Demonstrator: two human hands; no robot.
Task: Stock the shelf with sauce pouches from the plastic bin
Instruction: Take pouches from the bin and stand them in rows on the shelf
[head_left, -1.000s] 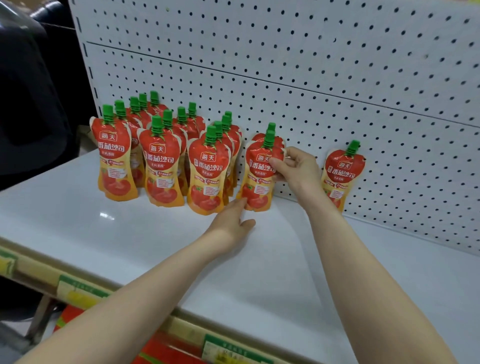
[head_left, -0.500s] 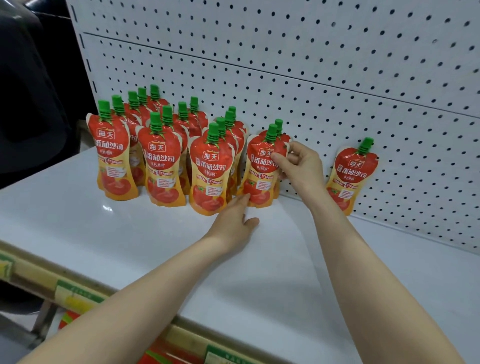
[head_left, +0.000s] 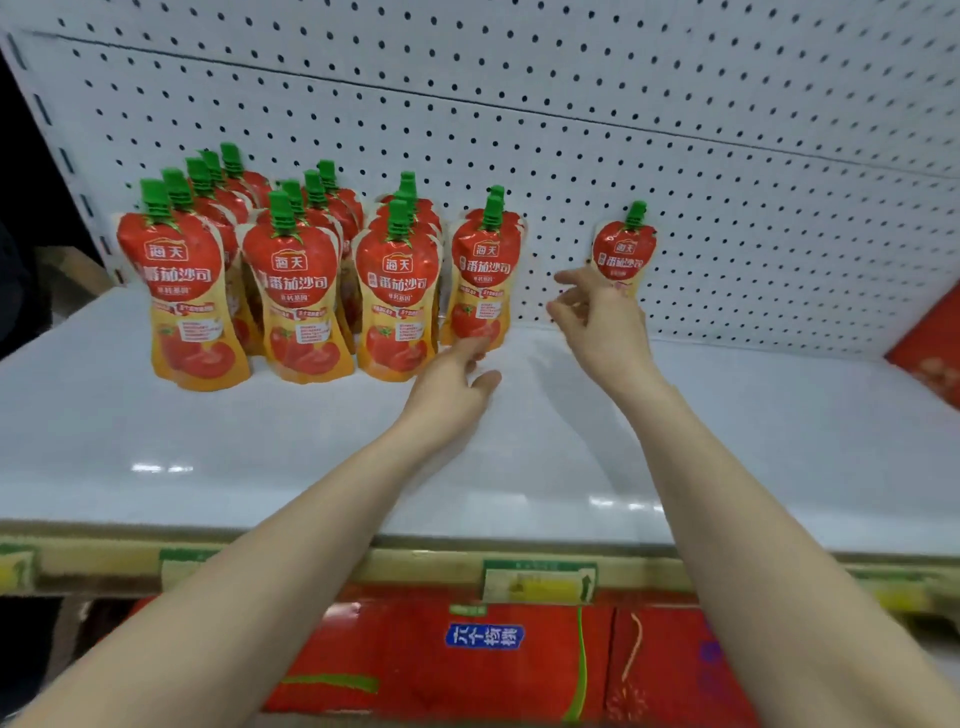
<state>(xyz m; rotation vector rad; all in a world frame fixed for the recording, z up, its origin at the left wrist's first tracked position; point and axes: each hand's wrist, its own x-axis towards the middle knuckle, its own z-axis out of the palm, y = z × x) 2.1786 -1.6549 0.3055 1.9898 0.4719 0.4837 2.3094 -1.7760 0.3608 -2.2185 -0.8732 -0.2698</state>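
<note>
Standing just beyond the left hand (head_left: 457, 376), relaxed and empty, is the nearest pouch (head_left: 483, 275); a lone pouch (head_left: 623, 252) is found behind the right hand (head_left: 597, 322), loosely spread and empty. Light, soft, slick film is judged likely, so the stiffer neck under the green cap (head_left: 636, 213) should be pinched.

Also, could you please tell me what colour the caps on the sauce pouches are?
The caps are green; the head view shows them best.

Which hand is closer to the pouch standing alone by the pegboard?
Right. The right hand is just in front of the lone pouch, hiding its base; the left hand is farther left, by the grouped pouches.
</note>
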